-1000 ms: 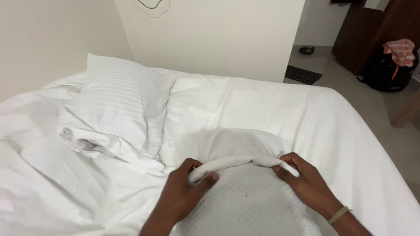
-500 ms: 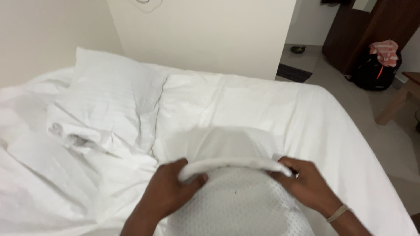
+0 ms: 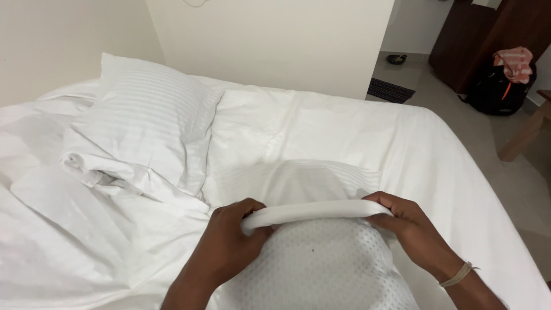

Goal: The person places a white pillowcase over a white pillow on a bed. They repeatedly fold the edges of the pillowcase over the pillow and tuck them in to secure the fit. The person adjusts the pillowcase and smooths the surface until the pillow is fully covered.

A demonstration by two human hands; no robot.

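A bare pillow [image 3: 321, 264] with a dotted white cover lies in front of me on the bed. A white pillowcase [image 3: 304, 183] is partly drawn over its far end, its rolled open edge stretched across the pillow. My left hand [image 3: 229, 238] grips the left end of that rolled edge. My right hand [image 3: 410, 229] grips the right end; a thin band sits on that wrist.
A striped white pillow [image 3: 149, 123] lies at the bed's head on the left, with rumpled white sheets [image 3: 86, 212] below it. The bed [image 3: 356, 129] meets a cream wall. On the floor to the right are a dark bag [image 3: 496, 89], a mat [image 3: 390, 90] and a wooden furniture leg [image 3: 519, 140].
Both hands have drawn the pillowcase's rolled edge a little toward me along the pillow. The camera view has shifted slightly.
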